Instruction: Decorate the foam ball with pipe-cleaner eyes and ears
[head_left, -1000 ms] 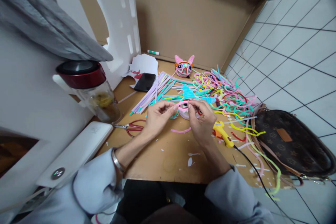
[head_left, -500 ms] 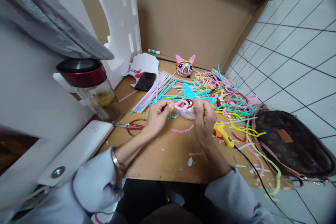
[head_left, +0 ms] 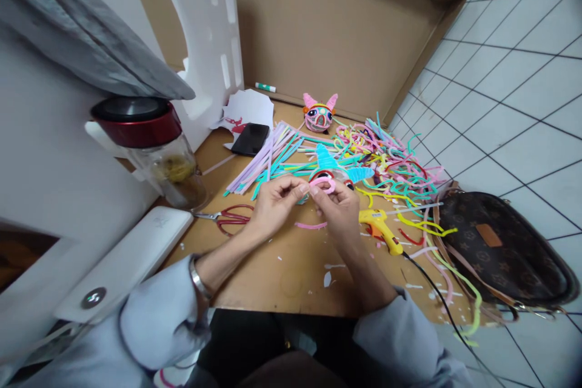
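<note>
Pinched in fingertips of left hand and right hand: pink pipe cleaner; probably light, bendy; grip its ends.

I see a fuzzy pink stick bent into a small ring. It sits in the middle of the scene, pinched on its left side by my left hand and on its right side by my right hand. Just behind the ring is a little round toy head with a red and black eye and blue fuzzy ears.
</note>
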Demonstrator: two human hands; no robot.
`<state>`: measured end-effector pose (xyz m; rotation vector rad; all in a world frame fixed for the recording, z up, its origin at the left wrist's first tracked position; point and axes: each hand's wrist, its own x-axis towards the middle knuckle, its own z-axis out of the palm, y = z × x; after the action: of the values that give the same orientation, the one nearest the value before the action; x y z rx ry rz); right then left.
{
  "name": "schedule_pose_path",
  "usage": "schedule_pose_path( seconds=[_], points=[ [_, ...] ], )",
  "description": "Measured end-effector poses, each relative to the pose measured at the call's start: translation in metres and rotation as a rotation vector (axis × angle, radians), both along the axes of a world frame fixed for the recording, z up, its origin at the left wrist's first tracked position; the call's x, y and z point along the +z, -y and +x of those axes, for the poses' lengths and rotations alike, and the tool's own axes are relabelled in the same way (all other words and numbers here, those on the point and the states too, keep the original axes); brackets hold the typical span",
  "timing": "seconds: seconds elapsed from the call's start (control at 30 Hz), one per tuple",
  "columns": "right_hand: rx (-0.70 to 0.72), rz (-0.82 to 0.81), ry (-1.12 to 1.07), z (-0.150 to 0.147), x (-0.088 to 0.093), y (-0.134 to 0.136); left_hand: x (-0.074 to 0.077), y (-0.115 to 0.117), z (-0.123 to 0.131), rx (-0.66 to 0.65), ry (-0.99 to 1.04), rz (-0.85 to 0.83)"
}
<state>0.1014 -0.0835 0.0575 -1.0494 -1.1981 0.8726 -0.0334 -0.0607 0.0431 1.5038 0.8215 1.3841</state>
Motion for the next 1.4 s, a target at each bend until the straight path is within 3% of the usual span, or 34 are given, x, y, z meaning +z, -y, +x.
schedule_pose_path(
  seconds=[0.33, 0.73, 0.8, 0.93, 1.0, 1.2, 1.4],
  points=[
    [-0.028, -0.099, -0.124, -0.002, 0.004, 0.001, -0.003, -0.001, -0.002, -0.174, 0.086, -0.026],
    [-0.006, -0.078, -0.043, -0.001, 0.008, 0.003, 0.003, 0.001, 0.003, -0.012, 0.012, -0.047],
    [-0.126, 0.020, 0.010, 0.004, 0.010, 0.003, 0.002, -0.004, 0.001, 0.028, 0.023, -0.085],
    [-0.502, 0.283, 0.187, 0.023, 0.013, 0.002, -0.003, -0.015, -0.003, 0.094, 0.062, -0.221],
    [-0.582, 0.361, 0.276, 0.033, 0.011, -0.002, -0.007, -0.020, -0.002, 0.083, 0.074, -0.286],
    [-0.472, 0.341, 0.570, 0.046, -0.002, -0.017, -0.017, -0.026, 0.003, 0.059, 0.042, -0.276],
    [-0.341, 0.269, 0.773, 0.046, -0.010, -0.023, -0.016, -0.042, 0.010, 0.002, 0.026, -0.236]
  ],
)
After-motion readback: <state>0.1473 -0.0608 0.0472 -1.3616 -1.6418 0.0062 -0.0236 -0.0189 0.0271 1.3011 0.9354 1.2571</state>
